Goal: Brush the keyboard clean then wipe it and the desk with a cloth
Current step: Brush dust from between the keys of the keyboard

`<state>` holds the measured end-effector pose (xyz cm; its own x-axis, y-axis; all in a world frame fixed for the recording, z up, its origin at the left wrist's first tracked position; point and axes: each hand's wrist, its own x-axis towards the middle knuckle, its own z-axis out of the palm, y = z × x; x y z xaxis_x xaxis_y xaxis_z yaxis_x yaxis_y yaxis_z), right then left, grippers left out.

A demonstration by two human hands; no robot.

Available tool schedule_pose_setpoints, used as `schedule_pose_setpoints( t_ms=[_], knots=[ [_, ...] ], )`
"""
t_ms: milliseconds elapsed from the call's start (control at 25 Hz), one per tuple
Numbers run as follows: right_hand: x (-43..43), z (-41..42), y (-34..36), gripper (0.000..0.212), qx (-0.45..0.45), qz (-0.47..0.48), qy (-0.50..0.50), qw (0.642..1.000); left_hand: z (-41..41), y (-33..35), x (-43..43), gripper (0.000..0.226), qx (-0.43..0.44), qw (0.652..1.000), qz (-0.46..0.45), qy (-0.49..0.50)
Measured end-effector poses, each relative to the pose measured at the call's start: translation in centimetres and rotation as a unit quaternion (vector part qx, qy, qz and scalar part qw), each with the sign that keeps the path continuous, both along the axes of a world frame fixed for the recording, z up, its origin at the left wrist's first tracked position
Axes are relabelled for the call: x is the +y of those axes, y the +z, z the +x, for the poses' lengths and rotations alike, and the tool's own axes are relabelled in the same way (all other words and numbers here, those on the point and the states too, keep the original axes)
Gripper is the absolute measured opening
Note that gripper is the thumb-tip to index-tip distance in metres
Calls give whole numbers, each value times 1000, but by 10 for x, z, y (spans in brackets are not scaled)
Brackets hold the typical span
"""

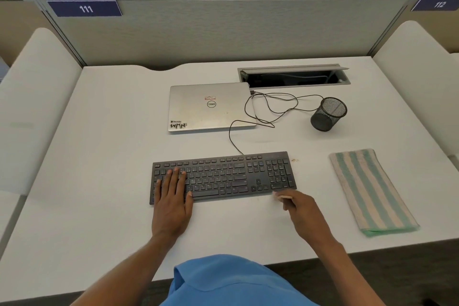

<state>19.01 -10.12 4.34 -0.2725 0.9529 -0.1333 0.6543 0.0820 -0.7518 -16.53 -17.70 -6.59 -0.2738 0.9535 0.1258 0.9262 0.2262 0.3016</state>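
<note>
**Ana:** Where is the keyboard?

**Ben:** The black keyboard (223,176) lies flat on the white desk (111,131), right in front of the person. The left hand (171,196) rests on its left end with straight fingers. It presses down and grips nothing.

**Ana:** And the other hand?

**Ben:** The right hand (300,208) pinches a thin brush (283,197) just by the keyboard's front right corner. The brush tip is blurry, so I can't tell if it touches the keys.

**Ana:** So the brushing is the job right now?

**Ben:** I think so. The striped cloth (370,191) lies folded on the desk to the right, and no hand is on it.

**Ana:** How do you brush well?

**Ben:** Hold the keyboard down with the flat hand so it won't slide. Sweep along the rows, all one way, and poke the hairs into the gaps between keys. Use light, short strokes so dirt doesn't fly about.

**Ana:** Which way?

**Ben:** I'd push the dirt off an edge onto bare desk, away from the closed laptop (211,107). There are some crumbs (294,160) by the back right corner already. The cloth can catch them all later.

**Ana:** Anything to watch?

**Ben:** The keyboard's cable (232,141) at the back. Don't snag it.
</note>
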Motion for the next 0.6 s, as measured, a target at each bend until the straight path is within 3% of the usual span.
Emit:
schedule_pose_setpoints(
  t_ms=[160, 360, 600],
  knots=[
    [8, -2, 1, 33, 25, 25, -27, 999, 0, 0, 0, 65, -1, 1000, 1, -2],
    [10, -13, 7, 24, 19, -54, 24, 998, 0, 0, -1, 65, -1, 1000, 2, -1],
    [43, -19, 13, 20, 62, 45, -51, 996, 1, 0, -1, 65, 2, 1000, 0, 1]
  ],
)
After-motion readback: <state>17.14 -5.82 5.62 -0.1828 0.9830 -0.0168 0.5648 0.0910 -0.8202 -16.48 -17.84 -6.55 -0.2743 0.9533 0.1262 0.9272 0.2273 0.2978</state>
